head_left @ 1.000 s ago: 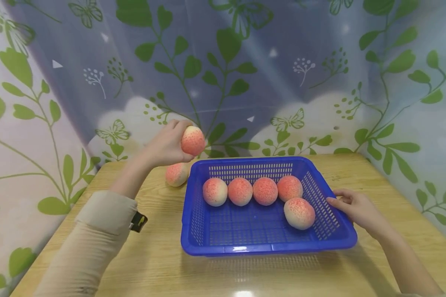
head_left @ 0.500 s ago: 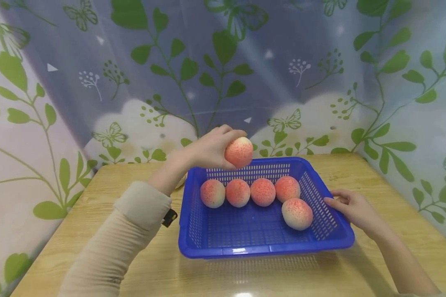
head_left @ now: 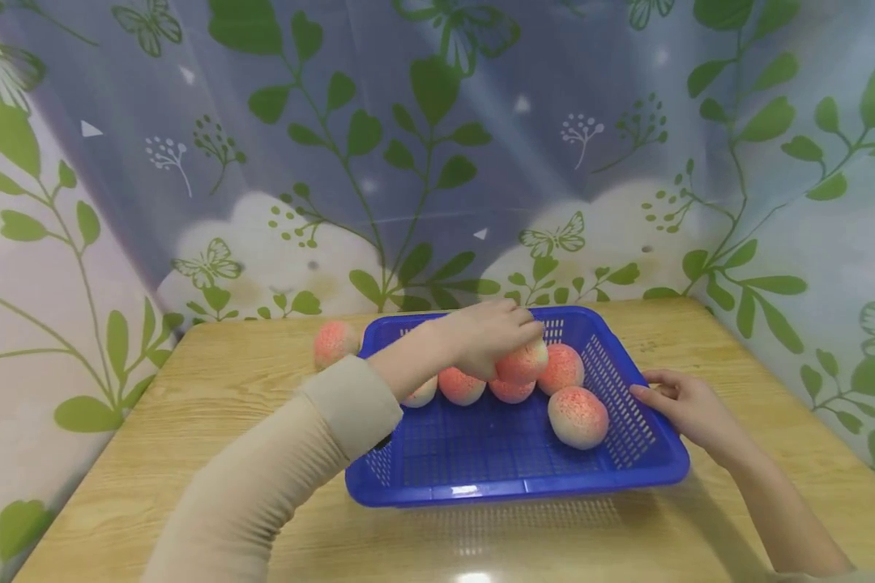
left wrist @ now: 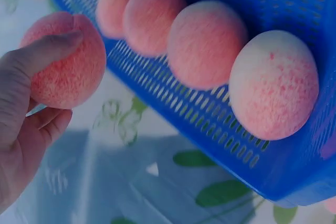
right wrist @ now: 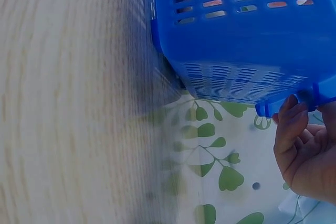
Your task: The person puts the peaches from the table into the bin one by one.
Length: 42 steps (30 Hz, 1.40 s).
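Left hand (head_left: pixel 487 334): fingers and thumb curled round a red-and-cream, round, peach-like ball with a speckled surface (head_left: pixel 522 363), gripping it over the far part of the basket. In the left wrist view the thumb lies across the ball's side. From the head it overlaps the third ball of the row below; can't tell if they touch.

Right hand (head_left: pixel 700 413): thumb and fingers pinching the right rim of the blue, rectangular, slotted plastic basket (head_left: pixel 496 491). Right wrist view shows the same grip at the rim, outside the slotted wall.

In basket: five more balls, same colouring. Four side by side along the far wall: leftmost ball (head_left: pixel 419 394) partly behind the left forearm, second ball (head_left: pixel 461 387), third ball (head_left: pixel 512 391) partly covered by the held one, fourth ball (head_left: pixel 561 370) near the right corner. Fifth, a mostly cream ball (head_left: pixel 579 418), sits in front of the fourth, near the right wall.

Outside: one loose red-and-cream ball (head_left: pixel 335 344) on the light wood-grain table (head_left: pixel 189 389), just left of the basket. Beige long sleeve (head_left: pixel 284 461) on left arm. Behind: blue-grey and white cloth backdrop (head_left: pixel 481 178), green leaves, butterflies.
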Tool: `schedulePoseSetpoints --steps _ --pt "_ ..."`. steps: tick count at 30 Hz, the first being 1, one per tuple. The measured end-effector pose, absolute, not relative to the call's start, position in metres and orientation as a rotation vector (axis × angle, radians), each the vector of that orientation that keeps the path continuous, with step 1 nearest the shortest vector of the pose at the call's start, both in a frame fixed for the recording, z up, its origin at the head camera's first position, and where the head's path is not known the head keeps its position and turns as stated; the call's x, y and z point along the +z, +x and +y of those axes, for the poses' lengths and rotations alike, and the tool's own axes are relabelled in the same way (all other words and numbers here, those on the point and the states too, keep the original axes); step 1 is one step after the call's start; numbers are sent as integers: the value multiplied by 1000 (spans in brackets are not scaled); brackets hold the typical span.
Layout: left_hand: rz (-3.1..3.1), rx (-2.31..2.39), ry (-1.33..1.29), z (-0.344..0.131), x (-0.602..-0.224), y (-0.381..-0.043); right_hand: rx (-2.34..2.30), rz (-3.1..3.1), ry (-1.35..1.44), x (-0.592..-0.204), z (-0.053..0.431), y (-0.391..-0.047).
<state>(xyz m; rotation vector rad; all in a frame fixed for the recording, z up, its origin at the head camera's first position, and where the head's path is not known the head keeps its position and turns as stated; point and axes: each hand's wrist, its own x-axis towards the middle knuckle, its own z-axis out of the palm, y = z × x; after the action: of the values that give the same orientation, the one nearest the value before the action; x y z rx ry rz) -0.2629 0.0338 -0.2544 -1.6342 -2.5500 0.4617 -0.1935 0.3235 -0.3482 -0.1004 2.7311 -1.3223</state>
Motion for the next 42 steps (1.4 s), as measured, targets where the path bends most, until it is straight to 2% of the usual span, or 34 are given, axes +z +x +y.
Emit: schedulePoseSetpoints --steps 5,30,42 --pt "-2342 762 -1725 50 -273 -254 -1327 2723 -85 -350 324 -193" --pt "-1794 1286 -1831 67 -319 -243 -1348 2719 -74 -348 324 -194" --pt "-1628 1252 -1850 68 -335 -237 -1354 2704 -59 -347 323 -193"
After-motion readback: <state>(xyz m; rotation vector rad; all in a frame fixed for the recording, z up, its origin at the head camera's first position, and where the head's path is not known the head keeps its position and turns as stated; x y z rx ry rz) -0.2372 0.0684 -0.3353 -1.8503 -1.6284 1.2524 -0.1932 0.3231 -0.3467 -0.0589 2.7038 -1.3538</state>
